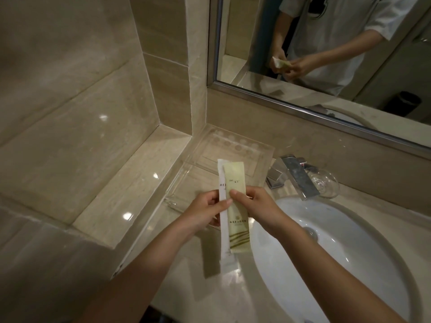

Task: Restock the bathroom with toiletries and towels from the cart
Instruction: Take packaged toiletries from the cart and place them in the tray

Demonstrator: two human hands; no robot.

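Two long flat toiletry packets are held upright over the counter. The white packet (224,229) is pinched by my left hand (205,210) at its middle. Overlapping it on the right is a pale green packet (238,220) with dark stripes near its lower end, and my right hand (254,206) grips it at mid-height. A clear acrylic tray (233,150) lies on the marble counter just behind the packets, in the corner below the mirror; nothing is seen in it.
A chrome faucet (296,176) and a clear glass dish (326,183) stand behind the white sink basin (349,252) at right. A framed mirror (326,54) hangs above. A tiled ledge (130,183) runs along the left wall.
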